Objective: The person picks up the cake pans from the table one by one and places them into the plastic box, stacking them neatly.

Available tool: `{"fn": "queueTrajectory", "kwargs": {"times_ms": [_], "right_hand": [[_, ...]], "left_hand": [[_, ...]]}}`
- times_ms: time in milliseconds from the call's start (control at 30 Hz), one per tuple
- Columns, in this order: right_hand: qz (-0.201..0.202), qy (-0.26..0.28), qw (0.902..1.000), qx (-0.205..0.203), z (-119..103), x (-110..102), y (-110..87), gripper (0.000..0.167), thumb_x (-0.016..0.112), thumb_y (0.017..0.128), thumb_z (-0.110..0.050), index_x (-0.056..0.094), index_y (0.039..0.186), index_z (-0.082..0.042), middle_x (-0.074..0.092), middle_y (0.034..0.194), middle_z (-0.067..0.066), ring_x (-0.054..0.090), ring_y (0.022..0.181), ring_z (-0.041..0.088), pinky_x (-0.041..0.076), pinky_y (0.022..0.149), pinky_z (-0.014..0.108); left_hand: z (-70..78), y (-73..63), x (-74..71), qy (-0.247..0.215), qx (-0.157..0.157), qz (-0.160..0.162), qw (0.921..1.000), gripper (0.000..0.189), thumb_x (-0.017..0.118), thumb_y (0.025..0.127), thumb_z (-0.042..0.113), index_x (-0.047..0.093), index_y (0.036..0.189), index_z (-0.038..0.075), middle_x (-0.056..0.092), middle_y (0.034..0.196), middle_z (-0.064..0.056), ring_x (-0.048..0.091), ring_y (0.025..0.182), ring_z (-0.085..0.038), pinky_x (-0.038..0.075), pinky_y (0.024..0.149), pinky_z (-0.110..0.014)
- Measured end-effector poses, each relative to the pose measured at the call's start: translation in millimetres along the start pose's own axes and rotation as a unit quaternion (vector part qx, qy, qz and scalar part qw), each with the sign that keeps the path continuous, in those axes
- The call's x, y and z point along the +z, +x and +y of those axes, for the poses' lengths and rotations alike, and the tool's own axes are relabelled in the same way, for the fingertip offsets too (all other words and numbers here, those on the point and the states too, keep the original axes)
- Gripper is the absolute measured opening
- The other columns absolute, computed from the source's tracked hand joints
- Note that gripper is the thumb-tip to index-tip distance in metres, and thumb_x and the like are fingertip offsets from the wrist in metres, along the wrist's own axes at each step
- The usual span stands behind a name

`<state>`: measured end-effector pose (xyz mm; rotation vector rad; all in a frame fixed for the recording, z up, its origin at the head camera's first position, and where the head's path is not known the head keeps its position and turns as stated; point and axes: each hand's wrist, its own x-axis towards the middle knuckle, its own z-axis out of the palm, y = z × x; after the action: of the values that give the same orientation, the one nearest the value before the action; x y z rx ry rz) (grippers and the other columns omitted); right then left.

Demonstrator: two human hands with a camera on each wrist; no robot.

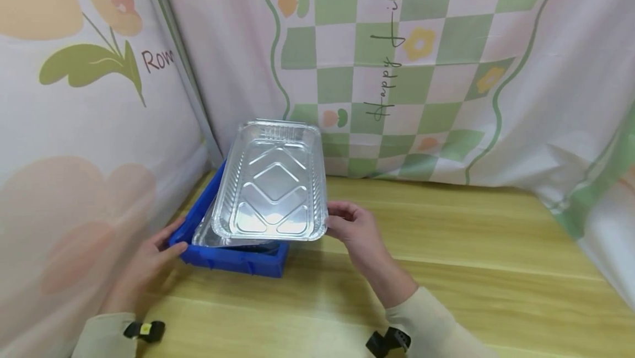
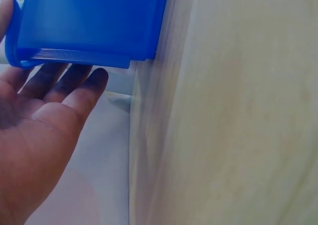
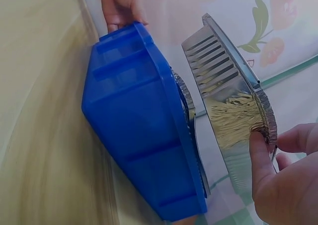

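Observation:
A rectangular foil tray (image 1: 274, 181), its base pressed with diamond lines, is held over a blue plastic bin (image 1: 233, 258). My right hand (image 1: 354, 231) pinches the tray's near right corner between thumb and fingers. In the right wrist view the tray (image 3: 228, 101) stands apart from the bin's rim. With thumb at the rim and fingers along the outer side, my left hand (image 1: 149, 261) holds the bin's near left corner. Inside the bin lies another foil piece (image 1: 205, 234), mostly hidden by the raised tray.
A wood-grain table (image 1: 446, 270) carries the bin. White printed cloth hangs at the left (image 1: 99, 143), and a green checked cloth (image 1: 397, 71) hangs behind. The bin stands close to the left cloth, near the corner.

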<state>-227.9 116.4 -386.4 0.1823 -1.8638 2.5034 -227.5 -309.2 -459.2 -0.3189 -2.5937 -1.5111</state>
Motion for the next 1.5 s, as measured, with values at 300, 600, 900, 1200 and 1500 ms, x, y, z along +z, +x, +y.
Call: {"fn": "queueTrajectory", "kwargs": {"times_ms": [300,600,900,1200,1500], "right_hand": [[-0.004,0.01,0.9999,0.007,3.8,16.2,3.0,0.032,0.062,0.082,0.016,0.058,0.113,0.018,0.062,0.101,0.021,0.064,0.086,0.025,0.057,0.078,0.037],[-0.006,0.014,0.9999,0.005,11.3,36.0,6.9,0.03,0.061,0.081,0.015,0.058,0.111,0.017,0.062,0.099,0.021,0.064,0.086,0.024,0.057,0.078,0.036],[-0.007,0.01,0.9999,0.008,22.8,56.2,12.1,0.03,0.06,0.081,0.014,0.058,0.11,0.017,0.062,0.099,0.022,0.065,0.082,0.025,0.058,0.076,0.035],[-0.002,0.028,0.9994,0.021,25.6,72.2,13.0,0.025,0.058,0.083,0.014,0.058,0.108,0.014,0.061,0.097,0.017,0.065,0.083,0.025,0.057,0.079,0.036],[0.014,0.014,0.9993,0.032,28.2,79.5,17.8,0.023,0.059,0.085,0.012,0.057,0.108,0.014,0.061,0.1,0.02,0.065,0.084,0.025,0.057,0.08,0.036]], "left_hand": [[2.1,0.5,-1.3,0.001,0.006,0.006,1.0,0.06,0.062,0.098,0.012,0.034,0.151,0.003,0.045,0.138,-0.035,0.054,0.102,-0.006,0.049,0.073,-0.019],[-2.5,1.2,-2.0,0.008,-0.001,-0.002,1.0,0.061,0.062,0.098,0.014,0.034,0.152,0.006,0.047,0.136,-0.036,0.056,0.107,-0.015,0.049,0.079,-0.018],[-2.3,2.5,0.6,-0.017,0.011,0.016,0.9997,0.062,0.064,0.096,0.009,0.034,0.148,-0.006,0.049,0.133,-0.037,0.052,0.1,0.006,0.046,0.081,-0.013],[-4.9,3.1,2.1,-0.017,0.034,0.03,0.9988,0.056,0.064,0.093,0.002,0.039,0.141,-0.015,0.054,0.126,-0.037,0.053,0.099,0.008,0.045,0.082,-0.01],[-3.7,3.8,0.8,-0.004,0.011,0.027,0.9996,0.059,0.064,0.094,0.005,0.036,0.143,-0.013,0.052,0.127,-0.039,0.051,0.098,0.009,0.045,0.081,-0.01]]}}
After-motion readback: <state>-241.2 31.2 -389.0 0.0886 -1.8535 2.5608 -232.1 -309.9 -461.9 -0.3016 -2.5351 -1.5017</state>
